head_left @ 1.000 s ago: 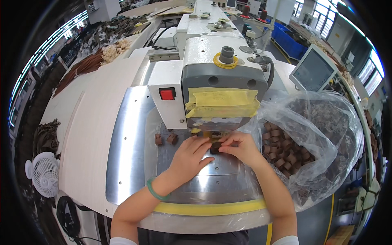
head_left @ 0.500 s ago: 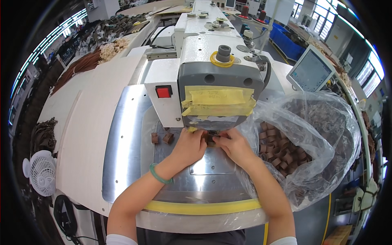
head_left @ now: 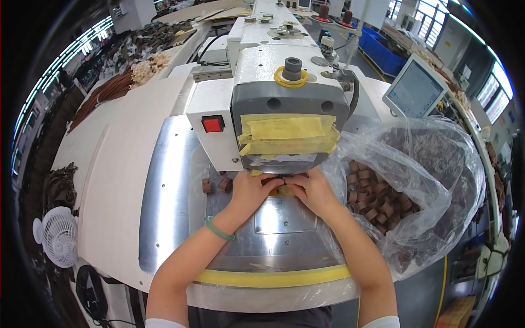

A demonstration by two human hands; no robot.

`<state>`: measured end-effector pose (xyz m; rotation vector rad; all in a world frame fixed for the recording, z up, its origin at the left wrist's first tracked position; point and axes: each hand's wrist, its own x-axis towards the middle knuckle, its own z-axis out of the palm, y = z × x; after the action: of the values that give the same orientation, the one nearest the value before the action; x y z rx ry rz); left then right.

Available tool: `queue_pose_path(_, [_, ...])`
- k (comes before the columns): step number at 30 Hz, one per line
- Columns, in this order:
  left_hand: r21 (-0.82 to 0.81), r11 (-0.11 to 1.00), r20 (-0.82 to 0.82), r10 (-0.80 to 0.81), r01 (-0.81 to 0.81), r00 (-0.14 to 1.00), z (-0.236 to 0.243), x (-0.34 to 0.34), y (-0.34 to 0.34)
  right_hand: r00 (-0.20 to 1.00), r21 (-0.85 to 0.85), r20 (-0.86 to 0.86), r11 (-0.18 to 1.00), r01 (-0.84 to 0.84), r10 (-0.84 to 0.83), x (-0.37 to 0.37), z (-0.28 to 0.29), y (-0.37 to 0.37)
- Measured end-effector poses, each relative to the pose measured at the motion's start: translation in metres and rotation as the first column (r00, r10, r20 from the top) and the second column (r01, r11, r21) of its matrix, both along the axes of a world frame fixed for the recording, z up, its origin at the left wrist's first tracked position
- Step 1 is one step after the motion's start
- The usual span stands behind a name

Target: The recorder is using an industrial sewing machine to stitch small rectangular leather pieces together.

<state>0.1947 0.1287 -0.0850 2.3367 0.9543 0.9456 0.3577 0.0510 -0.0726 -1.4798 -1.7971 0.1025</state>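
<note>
Both my hands meet under the head of a white and grey industrial sewing machine (head_left: 287, 101), over its metal bed plate (head_left: 284, 216). My left hand (head_left: 252, 190) is closed, thumb stretched toward the needle area. Opposite it, my right hand (head_left: 311, 190) is closed too, its thumb almost touching the left one. The machine head hides the fingertips, and what they pinch is too dark and small to name. Beside my left hand lie two brown leather-like loops, one nearer (head_left: 225, 185) and one farther left (head_left: 206, 186).
At the right, a clear plastic bag (head_left: 437, 180) holds many brown loops (head_left: 383, 202). Behind it stands a tilted screen (head_left: 415, 87). A red switch (head_left: 213, 124) sits on the machine's left side. Yellow tape (head_left: 273, 276) runs along the front edge; a white fan (head_left: 59, 237) is at far left.
My hands have drawn closer together and the thumbs now nearly meet. A brown piece seen between them before is now mostly hidden. The whole view has shifted slightly.
</note>
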Motion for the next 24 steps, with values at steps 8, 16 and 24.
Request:
queue_pose_path(8, [0.107, 0.994, -0.023, -0.009, 0.011, 1.0, 0.008, 0.006, -0.004, 0.964, -0.26, -0.2, 0.958, 0.118, -0.173, -0.003, 0.006, 0.006])
queue_pose_path(16, [0.238, 0.971, -0.047, -0.028, 0.038, 0.999, 0.001, 0.008, -0.006, 0.939, -0.3, -0.245, 0.94, 0.162, -0.24, -0.007, 0.013, 0.003])
queue_pose_path(24, [0.153, 0.988, 0.045, -0.001, -0.006, 0.999, 0.002, 0.011, -0.012, 0.943, -0.292, -0.216, 0.938, 0.185, -0.253, -0.006, 0.011, 0.002])
